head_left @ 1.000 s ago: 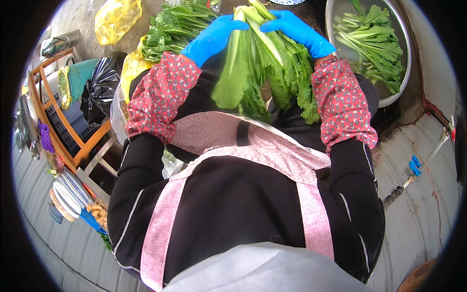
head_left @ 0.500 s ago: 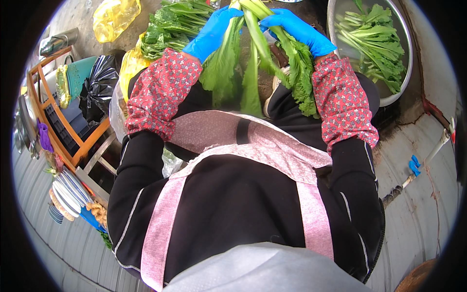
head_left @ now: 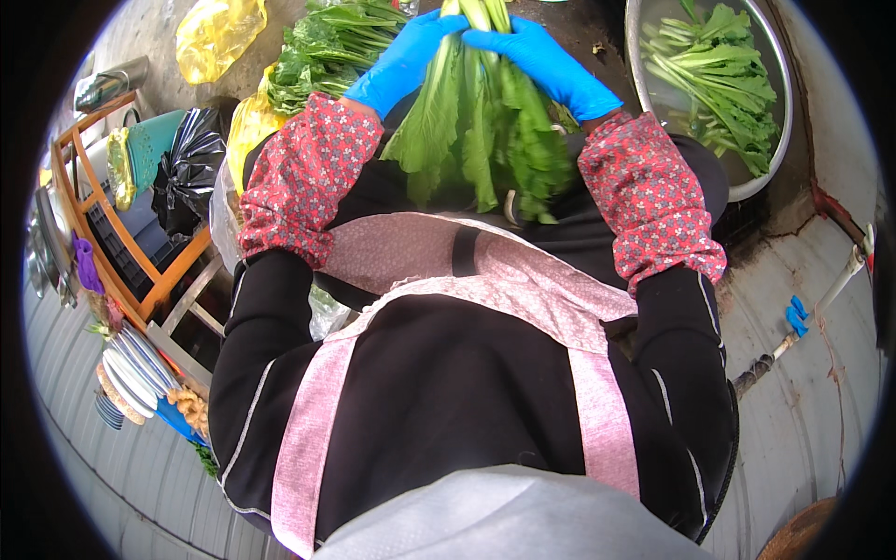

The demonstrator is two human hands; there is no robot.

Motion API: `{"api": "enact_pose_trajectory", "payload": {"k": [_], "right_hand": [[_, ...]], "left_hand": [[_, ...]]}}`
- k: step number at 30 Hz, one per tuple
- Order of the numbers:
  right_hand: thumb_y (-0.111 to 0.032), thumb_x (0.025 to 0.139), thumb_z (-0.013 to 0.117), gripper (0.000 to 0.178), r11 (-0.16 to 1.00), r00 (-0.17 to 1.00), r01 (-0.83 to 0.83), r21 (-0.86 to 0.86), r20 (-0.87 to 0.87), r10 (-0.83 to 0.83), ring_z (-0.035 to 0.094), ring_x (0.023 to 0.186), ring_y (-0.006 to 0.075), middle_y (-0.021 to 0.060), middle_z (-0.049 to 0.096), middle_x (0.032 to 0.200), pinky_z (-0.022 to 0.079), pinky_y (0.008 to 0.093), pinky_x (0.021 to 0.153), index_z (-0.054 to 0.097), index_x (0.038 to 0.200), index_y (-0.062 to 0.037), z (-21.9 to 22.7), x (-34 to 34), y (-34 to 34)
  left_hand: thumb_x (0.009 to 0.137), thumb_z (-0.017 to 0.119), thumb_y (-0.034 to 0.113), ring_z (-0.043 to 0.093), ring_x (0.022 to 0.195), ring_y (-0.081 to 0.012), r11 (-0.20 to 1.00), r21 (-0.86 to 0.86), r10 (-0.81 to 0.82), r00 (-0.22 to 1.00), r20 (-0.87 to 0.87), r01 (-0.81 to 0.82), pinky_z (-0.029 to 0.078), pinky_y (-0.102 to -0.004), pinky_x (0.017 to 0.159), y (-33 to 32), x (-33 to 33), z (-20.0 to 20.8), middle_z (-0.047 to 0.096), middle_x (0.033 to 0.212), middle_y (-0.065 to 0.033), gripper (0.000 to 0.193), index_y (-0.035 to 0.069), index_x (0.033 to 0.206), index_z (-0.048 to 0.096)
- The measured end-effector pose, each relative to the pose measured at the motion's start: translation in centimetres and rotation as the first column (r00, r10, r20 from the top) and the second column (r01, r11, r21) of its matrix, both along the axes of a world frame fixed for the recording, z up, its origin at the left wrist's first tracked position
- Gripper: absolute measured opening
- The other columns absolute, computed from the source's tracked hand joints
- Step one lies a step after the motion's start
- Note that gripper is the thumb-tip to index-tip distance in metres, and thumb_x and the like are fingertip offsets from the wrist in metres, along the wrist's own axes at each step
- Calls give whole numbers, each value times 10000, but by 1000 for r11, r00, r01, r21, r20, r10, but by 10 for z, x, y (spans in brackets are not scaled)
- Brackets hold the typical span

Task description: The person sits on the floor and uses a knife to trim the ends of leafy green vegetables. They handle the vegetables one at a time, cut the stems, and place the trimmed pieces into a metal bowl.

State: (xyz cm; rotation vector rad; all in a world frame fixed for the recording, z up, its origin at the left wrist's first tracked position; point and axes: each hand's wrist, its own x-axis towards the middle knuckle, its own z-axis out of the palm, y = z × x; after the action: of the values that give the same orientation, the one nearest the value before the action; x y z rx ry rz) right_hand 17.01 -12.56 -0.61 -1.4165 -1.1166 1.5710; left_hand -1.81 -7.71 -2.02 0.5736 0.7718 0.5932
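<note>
Above the person's lap, the left hand (head_left: 401,63) and the right hand (head_left: 549,67), both wearing blue gloves, are gripping a bunch of leafy greens (head_left: 471,140) by its pale stalks, close to the upper edge of the view. The stalk ends are pointing away from the body, and the broad leaves are hanging down toward the lap, those on the right blurring. Just left of the left hand, a pile of greens (head_left: 336,51) is lying beside a yellow bag (head_left: 254,131), with a yellow sheet of plastic (head_left: 219,39) spreading farther left. To the right of the right hand, a metal basin (head_left: 788,112) is holding water and more greens (head_left: 723,89). Red floral sleeve covers (head_left: 303,182) are covering both forearms, and a pink apron (head_left: 607,415) is hanging over the person's black top (head_left: 457,383)
</note>
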Motion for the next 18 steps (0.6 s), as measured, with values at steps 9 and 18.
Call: {"api": "enact_pose_trajectory", "payload": {"k": [9,18], "right_hand": [[26,781,646,307,983,989,-133,-127,53,140,629,799,98,26,727,914,511,252,739,739,1073,24,10,65,13],[30,772,633,298,951,950,-104,-293,254,183,633,710,103,19,708,820,501,256,658,753,1045,18,36,109,9]], "left_hand": [[1036,587,258,667,731,-148,935,132,-238,859,-453,329,559,-278,631,10,-11,15,728,978,-57,303,36,1226,663],[959,645,426,655,740,-106,850,88,-443,794,-416,520,495,-226,617,17,-29,41,753,956,-78,512,-6,1231,686]]}}
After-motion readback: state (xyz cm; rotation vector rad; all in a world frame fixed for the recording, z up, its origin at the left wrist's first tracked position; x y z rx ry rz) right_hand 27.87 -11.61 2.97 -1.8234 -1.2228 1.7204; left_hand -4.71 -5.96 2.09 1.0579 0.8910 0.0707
